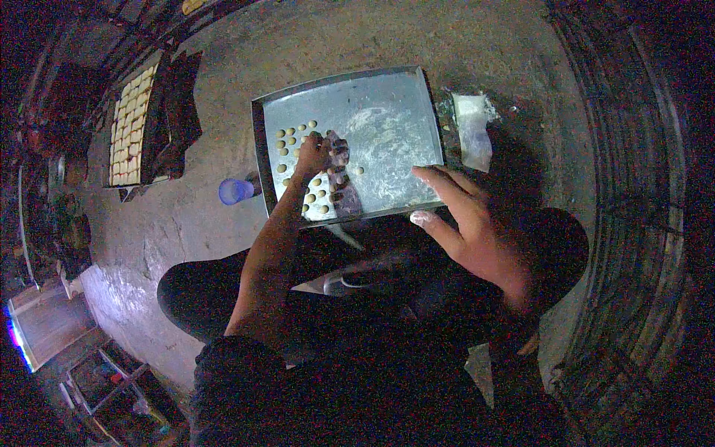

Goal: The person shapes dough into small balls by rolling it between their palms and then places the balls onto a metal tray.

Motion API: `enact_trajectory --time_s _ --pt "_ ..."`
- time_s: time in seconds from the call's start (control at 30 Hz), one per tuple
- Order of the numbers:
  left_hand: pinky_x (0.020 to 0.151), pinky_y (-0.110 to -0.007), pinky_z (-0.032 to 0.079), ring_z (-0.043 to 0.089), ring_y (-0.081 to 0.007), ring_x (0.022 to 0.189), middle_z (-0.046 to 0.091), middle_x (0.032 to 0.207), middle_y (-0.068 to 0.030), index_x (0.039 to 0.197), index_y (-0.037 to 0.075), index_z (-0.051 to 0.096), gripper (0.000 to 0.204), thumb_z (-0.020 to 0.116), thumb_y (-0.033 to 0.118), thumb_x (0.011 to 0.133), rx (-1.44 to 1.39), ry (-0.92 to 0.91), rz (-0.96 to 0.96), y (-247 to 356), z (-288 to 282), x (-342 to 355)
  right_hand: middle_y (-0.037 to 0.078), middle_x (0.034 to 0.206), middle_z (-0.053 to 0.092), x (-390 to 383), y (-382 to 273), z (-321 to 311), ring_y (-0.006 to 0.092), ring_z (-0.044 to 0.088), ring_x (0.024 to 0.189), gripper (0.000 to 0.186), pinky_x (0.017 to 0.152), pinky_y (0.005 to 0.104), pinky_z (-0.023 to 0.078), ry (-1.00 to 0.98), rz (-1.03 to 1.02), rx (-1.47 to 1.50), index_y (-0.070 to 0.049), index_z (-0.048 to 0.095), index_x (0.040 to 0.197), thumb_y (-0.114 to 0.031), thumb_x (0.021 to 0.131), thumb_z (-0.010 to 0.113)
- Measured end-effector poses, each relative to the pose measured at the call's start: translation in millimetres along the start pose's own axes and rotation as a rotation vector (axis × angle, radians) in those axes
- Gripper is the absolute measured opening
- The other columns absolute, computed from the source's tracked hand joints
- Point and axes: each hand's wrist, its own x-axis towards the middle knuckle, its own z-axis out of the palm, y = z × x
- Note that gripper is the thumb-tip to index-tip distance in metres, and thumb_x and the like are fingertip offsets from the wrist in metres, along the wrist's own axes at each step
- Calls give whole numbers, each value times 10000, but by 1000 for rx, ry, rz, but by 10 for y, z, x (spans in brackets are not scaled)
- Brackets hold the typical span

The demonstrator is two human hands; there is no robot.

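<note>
A shallow metal tray (395, 97) lies in front of me, dusted with white flour over its middle and right. Several small round dough balls (318, 182) are spread over its left part, and one stray dough ball (360, 170) sits nearer the middle. My left hand (314, 155) is among the balls, its fingers bent down and drawn together; what they hold, if anything, is hidden. Over the tray's near right corner, my right hand (465, 212) hovers open, thumb apart from the fingers, with flour on its fingertips and nothing in it.
Right of the tray lies a white bag of flour (473, 132), with some spilled around it. A translucent blue cup (236, 191) stands to the left. Farther left is another tray with rows of pale dough pieces (132, 130). Dark metal racks (622, 186) line the right side.
</note>
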Motion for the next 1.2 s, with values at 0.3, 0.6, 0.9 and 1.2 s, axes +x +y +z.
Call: enact_trajectory --time_s 0.3,0.6,0.9,1.2 --pt "747 -433 533 691 -338 840 682 948 -219 1017 -22 541 268 574 242 986 -111 27 169 10 -112 27 202 1206 642 37 -70 -78 397 644 1056 466 904 448 522 -53 49 -36 -39 573 1308 -252 906 677" --pt "709 -371 538 689 -254 743 709 854 -159 994 -20 531 304 530 282 1019 -292 -6 155 1116 -525 430 217 1202 632 19 -95 -63 403 622 1084 457 921 444 512 -65 75 33 -29 573 1299 -237 905 677" --pt "963 -494 492 621 -425 1113 634 1239 -207 1340 69 529 541 722 239 864 199 113 438 1434 -555 808 213 1255 616 27 -61 -75 385 592 1160 477 1005 423 462 -105 147 5 -38 538 1340 -155 901 683" --pt "735 -463 565 717 -320 862 736 934 -101 1157 199 699 295 636 319 896 672 -263 292 605 -373 128 226 1253 612 -18 53 -41 409 609 1124 510 962 468 497 -84 112 -13 -42 544 1345 -275 913 681"
